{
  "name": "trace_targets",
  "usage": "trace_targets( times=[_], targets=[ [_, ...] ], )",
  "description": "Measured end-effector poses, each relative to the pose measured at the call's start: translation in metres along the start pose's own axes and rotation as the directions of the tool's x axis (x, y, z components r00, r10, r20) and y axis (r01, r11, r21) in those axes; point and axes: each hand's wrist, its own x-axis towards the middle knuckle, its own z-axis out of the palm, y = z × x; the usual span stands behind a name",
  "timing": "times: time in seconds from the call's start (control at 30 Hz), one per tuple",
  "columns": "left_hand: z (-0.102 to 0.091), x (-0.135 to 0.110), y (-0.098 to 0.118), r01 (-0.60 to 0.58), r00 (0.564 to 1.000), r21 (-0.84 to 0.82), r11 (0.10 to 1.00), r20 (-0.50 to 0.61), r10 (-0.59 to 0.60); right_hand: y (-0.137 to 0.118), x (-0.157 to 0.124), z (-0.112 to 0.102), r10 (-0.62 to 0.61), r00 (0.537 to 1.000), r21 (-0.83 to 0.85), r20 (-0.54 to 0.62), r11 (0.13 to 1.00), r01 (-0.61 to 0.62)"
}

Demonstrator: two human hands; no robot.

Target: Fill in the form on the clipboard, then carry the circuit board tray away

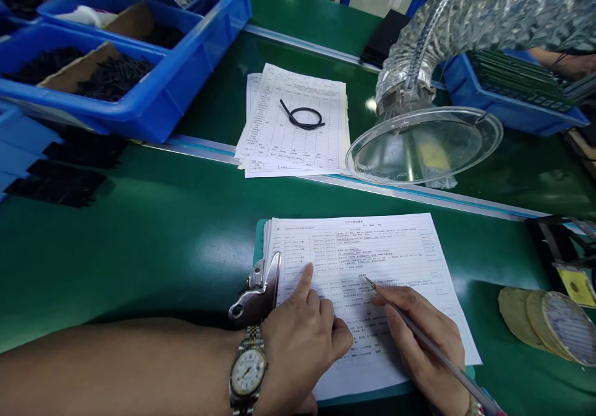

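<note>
clipboard (259,239) on green bench (153,242), blue bins (198,62), foil duct (503,9)

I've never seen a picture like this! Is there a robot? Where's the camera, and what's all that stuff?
No robot, just a person using two bare hands. This one picture comes from a camera on the person's head, looking forward and down. The left hand, wearing a watch at the wrist, points one finger at a printed sheet on a clipboard. The right hand holds a pen over it. The clipboard lies on a green table. Farther back, a looped black cord rests on more papers. Blue bins stand at the left, and a shiny silver pipe comes in from the right.
</note>
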Motion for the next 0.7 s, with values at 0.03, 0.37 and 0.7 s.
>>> trace_targets(
  times=[0.03, 0.37, 0.7],
  targets=[
    [0.0004, 0.0000, 0.0006, -0.003, 1.000, 0.006, 1.000, 0.000, 0.003, 0.0001, -0.0001, -0.0001, -0.002, 1.000, -0.001, 0.000, 1.000, 0.002],
    [0.0003, 0.0007, 0.0035, -0.006, 1.000, 0.008, 1.000, 0.025, 0.006, 0.0014, -0.0008, 0.0027, 0.005, 1.000, 0.023, -0.021, 1.000, -0.004],
    [-0.0058, 0.0009, 0.0011, 0.010, 0.993, -0.101, 0.995, 0.121, 0.002, -0.0019, 0.0024, 0.0033, 0.023, 1.000, 0.093, -0.016, 0.995, -0.022]
  ],
)
